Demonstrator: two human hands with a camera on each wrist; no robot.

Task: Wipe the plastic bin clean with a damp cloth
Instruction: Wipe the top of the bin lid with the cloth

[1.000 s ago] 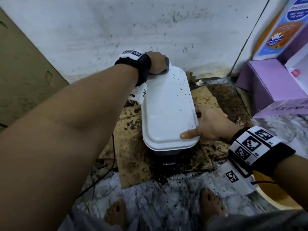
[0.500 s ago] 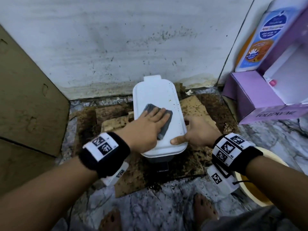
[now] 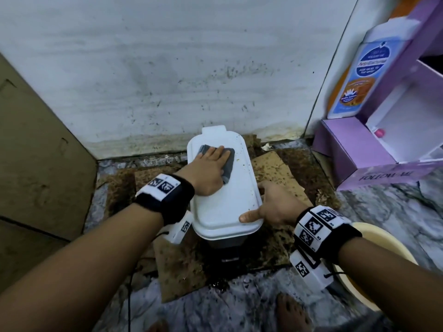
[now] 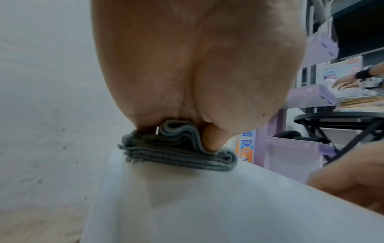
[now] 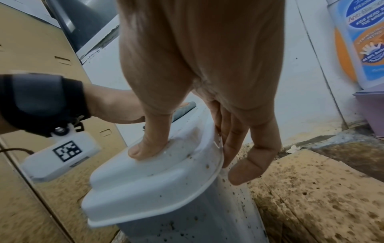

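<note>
A plastic bin with a white lid [image 3: 230,202] and a grey body [image 5: 187,226] stands on the floor against the wall. A folded grey cloth [image 3: 229,164] lies on the far half of the lid. My left hand [image 3: 211,168] presses it down flat, fingers straight. In the left wrist view the cloth [image 4: 176,152] is bunched under the palm on the lid [image 4: 207,205]. My right hand [image 3: 271,207] holds the lid's near right edge. Its thumb [image 5: 149,144] is on top and its fingers run down the side. Brown specks dot the lid's right rim.
Stained cardboard [image 3: 182,271] lies under the bin on the marble floor. A brown cardboard panel [image 3: 36,152] stands at the left. A purple box [image 3: 354,149] and a large bottle [image 3: 359,75] stand at the right. A yellow basin [image 3: 383,259] is under my right forearm, with bare feet [image 3: 292,312] below.
My left hand drew the cloth from the lid's far end towards me to the middle, then pushed it back towards the far end. The right hand kept its hold on the lid's edge.
</note>
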